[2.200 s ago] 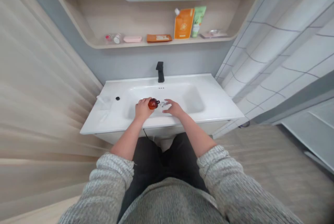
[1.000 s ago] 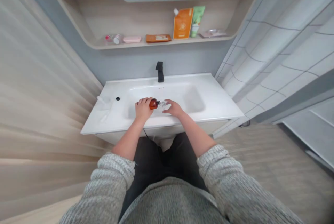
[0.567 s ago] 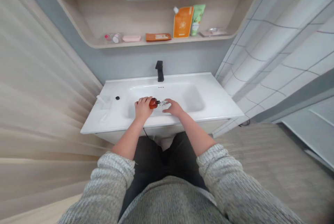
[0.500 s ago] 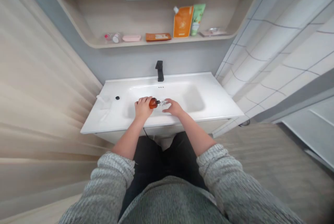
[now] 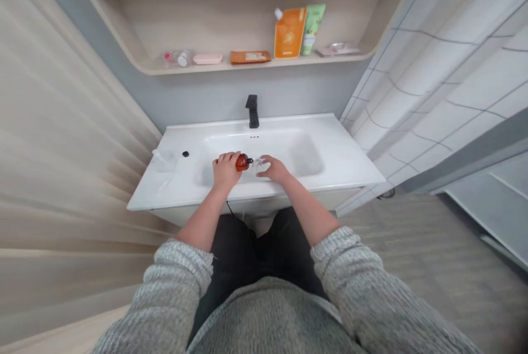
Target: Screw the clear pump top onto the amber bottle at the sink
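over white sink basin (image 5: 303,157), left hand (image 5: 225,171) clenched around amber pump bottle (image 5: 243,162); right hand (image 5: 274,170) loosely curled just beside small clear object (image 5: 259,165), perhaps touching, too blurred to tell; black faucet (image 5: 253,111) behind.

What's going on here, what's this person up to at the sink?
A person is working over a white bathroom sink with both bare hands. Their left hand grips a small amber bottle, held on its side above the basin. Their right hand, fingers loosely curved, sits beside a small clear piece at the bottle's narrow end. A black faucet stands behind the basin, and an orange pouch sits on the shelf above.
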`<state>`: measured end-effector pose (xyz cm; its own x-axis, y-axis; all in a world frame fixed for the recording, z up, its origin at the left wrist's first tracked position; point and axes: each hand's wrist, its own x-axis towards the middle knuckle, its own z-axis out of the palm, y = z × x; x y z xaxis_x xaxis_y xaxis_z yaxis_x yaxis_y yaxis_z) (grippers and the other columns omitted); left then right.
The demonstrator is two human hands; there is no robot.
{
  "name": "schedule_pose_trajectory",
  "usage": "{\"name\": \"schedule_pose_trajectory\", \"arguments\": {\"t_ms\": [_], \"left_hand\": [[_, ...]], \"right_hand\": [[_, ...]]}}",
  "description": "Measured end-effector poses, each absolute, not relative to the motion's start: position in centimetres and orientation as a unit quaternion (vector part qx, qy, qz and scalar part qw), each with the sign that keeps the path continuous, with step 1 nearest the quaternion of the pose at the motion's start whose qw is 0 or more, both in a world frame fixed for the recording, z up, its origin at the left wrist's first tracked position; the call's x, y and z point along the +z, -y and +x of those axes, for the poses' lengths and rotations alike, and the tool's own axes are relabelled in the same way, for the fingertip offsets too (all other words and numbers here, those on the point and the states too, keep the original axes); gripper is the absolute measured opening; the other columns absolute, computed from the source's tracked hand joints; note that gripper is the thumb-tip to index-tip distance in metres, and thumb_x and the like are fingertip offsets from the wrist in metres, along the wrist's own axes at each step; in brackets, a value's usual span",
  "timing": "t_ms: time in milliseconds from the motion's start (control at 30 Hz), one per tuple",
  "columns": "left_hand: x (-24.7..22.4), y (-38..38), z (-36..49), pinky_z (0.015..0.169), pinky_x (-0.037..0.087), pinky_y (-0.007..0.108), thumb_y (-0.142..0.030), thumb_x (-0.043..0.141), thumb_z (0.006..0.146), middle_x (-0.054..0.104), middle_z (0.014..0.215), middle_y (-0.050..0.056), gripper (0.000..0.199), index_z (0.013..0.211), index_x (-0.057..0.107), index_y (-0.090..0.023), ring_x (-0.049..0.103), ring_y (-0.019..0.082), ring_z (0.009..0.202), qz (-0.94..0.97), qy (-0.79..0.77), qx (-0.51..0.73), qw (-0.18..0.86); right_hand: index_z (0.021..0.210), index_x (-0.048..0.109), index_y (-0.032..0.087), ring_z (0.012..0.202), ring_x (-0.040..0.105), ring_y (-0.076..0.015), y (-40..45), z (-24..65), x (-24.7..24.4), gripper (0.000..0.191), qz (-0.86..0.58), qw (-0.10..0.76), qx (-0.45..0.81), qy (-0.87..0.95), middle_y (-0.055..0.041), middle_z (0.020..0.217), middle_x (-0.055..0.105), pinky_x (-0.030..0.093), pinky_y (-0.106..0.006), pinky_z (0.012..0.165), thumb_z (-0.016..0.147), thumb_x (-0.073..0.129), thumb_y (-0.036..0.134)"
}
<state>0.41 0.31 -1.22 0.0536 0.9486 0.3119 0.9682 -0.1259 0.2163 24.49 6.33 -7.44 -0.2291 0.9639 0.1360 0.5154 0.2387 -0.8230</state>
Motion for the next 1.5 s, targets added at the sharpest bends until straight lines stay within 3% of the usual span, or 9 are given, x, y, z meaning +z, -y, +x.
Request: {"name": "schedule_pose_trajectory", "arguments": {"t_ms": [1500], "left_hand": [[-1.30,-0.27,0.30,0.115,0.042,0.056,-0.026,0.068,0.093,0.067,0.157,0.012,0.065,0.158,0.060,-0.031,0.053,0.038,0.147,-0.732,0.650,-0.201,0.035]], "right_hand": [[0.136,0.073,0.027,0.110,0.077,-0.0274,-6.39,24.47,-7.45,0.082,-0.527,0.334,0.338,0.705,-0.0038,0.118,0.082,0.058,-0.043,0.108,0.061,0.105,0.031]]}}
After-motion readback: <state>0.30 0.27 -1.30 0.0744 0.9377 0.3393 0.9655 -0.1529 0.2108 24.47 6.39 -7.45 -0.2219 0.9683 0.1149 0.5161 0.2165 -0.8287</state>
